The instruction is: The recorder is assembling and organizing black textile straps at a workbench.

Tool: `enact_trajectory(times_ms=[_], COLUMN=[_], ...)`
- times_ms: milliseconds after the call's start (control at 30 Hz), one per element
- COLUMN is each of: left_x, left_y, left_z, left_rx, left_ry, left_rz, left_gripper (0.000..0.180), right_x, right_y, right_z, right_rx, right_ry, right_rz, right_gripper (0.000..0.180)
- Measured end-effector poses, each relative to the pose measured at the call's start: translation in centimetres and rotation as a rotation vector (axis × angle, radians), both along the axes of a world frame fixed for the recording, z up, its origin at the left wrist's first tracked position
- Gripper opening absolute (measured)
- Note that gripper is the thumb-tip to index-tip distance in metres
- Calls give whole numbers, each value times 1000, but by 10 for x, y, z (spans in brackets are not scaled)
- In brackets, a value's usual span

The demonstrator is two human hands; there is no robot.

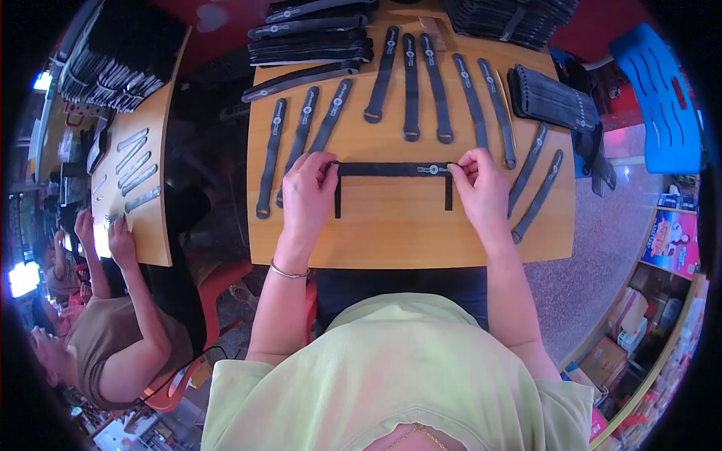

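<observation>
A dark hook-and-loop strap with a pale printed patch stretches level above the table. My left hand pinches its left end and my right hand pinches the other. Below the ends show two short narrow black strips, a left strip and a right strip; whether they lie on the table or hang from the strap I cannot tell. Similar straps fan out around my hands, among them a left strap, a middle strap and a right strap, each with a slotted tip where it shows.
Piles of straps stand at the back of the wooden table: a left pile and a right pile. A folded bundle lies right. Beyond is a blue plastic chair back. At left, another person works at a second table.
</observation>
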State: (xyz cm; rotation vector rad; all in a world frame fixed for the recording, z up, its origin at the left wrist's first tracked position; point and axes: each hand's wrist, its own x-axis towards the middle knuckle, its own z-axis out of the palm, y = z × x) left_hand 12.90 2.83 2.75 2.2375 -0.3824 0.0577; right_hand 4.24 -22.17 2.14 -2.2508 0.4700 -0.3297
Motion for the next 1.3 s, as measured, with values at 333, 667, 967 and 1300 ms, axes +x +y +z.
enact_trajectory(times_ms=[333, 667, 967, 1300], left_x=[-4, -14, -95, -149], left_y=[-2, -9, -4, 2], left_z=[-2, 9, 19, 15], left_rx=[62, 259, 48, 61], left_ry=[-75, -253, -153, 611], left_rz=[-3, 54, -592, -1028], left_gripper=[10, 13, 11, 19], right_x=[-2, -5, -74, -154], right_y=[4, 4, 19, 39], right_z=[-5, -4, 59, 30], right_rx=[-106, -176, 265, 151], right_ry=[-21, -77, 291, 529], right_rz=[-8, 2, 389, 870], right_gripper=[20, 21, 9, 26])
